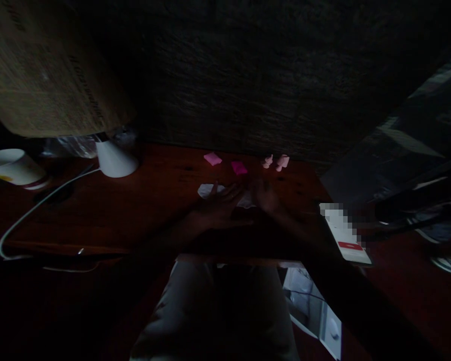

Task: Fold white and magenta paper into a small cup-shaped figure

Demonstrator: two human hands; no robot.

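A thin, crumpled white piece (246, 201), perhaps paper or plastic, lies on the dark wooden table. My left hand (221, 205) rests flat across it with fingers stretched, hiding its middle. At the right end of the piece, my right hand (266, 197) has its fingers curled down against it; the dim light blurs their outline. Beyond my hands are a light pink flat piece (212, 159) and a deep magenta flat piece (239, 167). Farther right stand two small pale pink shaped pieces (267, 161), like little figures, with the other pink figure (282, 162) beside it.
A white cone-shaped lamp base (117, 159) with a white cable (45, 200) stands left, near a paper cup (15, 167) and a large brown paper bag (48, 75). A white and red flat item (345, 234) lies at the right edge. A dark wall rises behind.
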